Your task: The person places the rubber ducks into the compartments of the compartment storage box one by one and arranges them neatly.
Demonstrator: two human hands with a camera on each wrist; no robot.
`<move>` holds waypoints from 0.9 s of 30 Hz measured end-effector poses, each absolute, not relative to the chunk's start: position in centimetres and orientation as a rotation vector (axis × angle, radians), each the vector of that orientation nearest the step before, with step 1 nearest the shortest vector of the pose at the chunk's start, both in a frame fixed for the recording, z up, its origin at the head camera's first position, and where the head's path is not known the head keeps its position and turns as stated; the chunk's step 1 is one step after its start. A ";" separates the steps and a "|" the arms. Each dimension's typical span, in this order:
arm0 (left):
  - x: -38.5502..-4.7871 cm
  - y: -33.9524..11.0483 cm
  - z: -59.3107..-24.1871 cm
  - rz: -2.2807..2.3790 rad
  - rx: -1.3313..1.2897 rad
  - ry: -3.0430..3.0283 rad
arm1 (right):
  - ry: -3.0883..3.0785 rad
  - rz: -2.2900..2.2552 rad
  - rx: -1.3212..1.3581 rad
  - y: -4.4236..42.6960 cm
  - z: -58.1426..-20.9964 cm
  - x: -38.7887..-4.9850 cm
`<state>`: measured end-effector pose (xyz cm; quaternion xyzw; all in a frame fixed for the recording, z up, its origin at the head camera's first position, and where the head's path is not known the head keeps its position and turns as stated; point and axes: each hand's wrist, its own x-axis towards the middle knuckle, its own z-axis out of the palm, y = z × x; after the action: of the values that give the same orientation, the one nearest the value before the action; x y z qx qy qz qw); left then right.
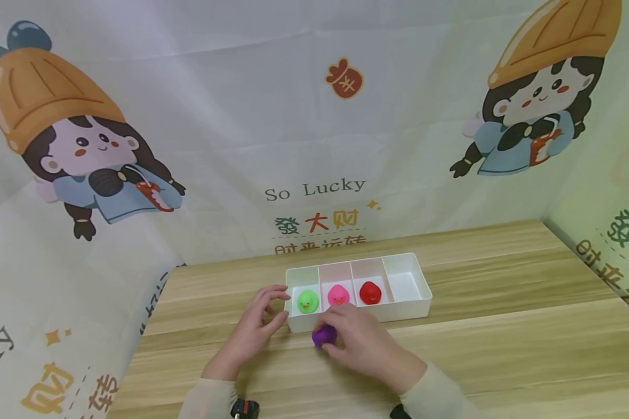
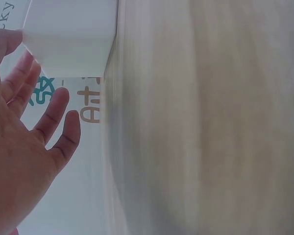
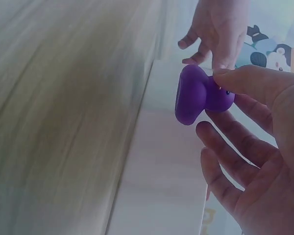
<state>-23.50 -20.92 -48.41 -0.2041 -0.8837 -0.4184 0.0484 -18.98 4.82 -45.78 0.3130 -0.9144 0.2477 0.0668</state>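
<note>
A purple rubber duck (image 1: 324, 336) is pinched between the thumb and fingers of my right hand (image 1: 361, 343), just in front of the white divided box (image 1: 403, 310). In the right wrist view, the duck (image 3: 192, 95) is tilted on its side, held by its head above the table. My left hand (image 1: 253, 327) is at the box's left end, with thumb and fingertips at its corners and the other fingers loosely bent. Inside the box, a green duck (image 1: 307, 301), a pink duck (image 1: 338, 294) and a red duck (image 1: 370, 293) sit in separate compartments; the rightmost compartment holds nothing.
The box stands on a wood-grain table (image 1: 503, 291). Behind it hangs a white printed cloth (image 1: 424, 145) with cartoon figures and lettering, which also covers the sides. A small dark device (image 1: 244, 408) is at the left sleeve.
</note>
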 end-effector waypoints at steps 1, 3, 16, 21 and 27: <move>-23.5 -20.9 -48.4 -1.276 -0.621 -2.696 | -2.752 0.749 0.940 4.9 -45.8 -19.0; -23.5 -20.9 -48.4 -1.278 -0.614 -2.705 | -2.738 0.752 0.938 5.1 -45.7 -18.9; -23.7 -20.9 -48.6 -1.291 -0.584 -2.734 | -2.686 0.748 0.937 6.4 -45.2 -18.9; -23.6 -21.0 -48.6 -1.290 -0.581 -2.727 | -2.648 0.754 0.925 7.2 -44.9 -19.2; -23.6 -21.0 -48.6 -1.295 -0.581 -2.731 | -2.615 0.759 0.934 7.9 -44.5 -19.2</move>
<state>-23.63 -20.97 -48.62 -0.1887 -0.8868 -0.4206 0.0320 -19.21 7.87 -44.51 0.3218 -0.9006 0.2613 0.1309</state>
